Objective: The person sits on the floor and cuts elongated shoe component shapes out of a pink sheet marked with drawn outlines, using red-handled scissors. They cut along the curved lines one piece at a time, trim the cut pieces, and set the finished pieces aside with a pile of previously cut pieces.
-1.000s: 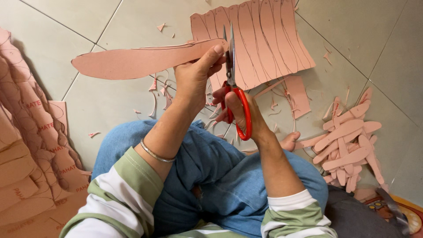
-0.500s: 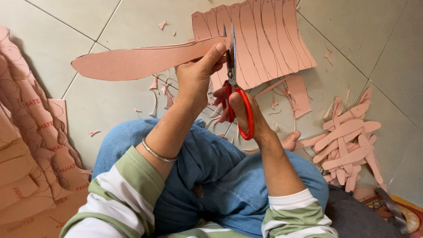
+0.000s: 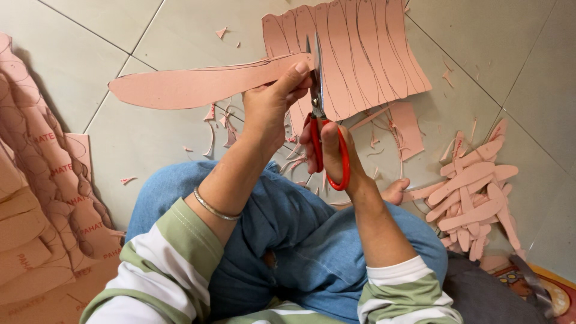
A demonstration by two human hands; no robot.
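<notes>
Gripping pink strip (image 3: 198,85) left-handed, red scissors (image 3: 321,129) right-handed

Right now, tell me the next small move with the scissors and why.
Probably close the red-handled scissors and advance along the drawn line. The blades sit in the lined pink sheet, the left hand pinches the long strip that is nearly cut off, and the right hand works the handles.

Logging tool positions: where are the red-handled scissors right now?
In the head view, the red-handled scissors sit at centre frame in the right hand, blades up against the pink sheet, beside the left hand.
</notes>
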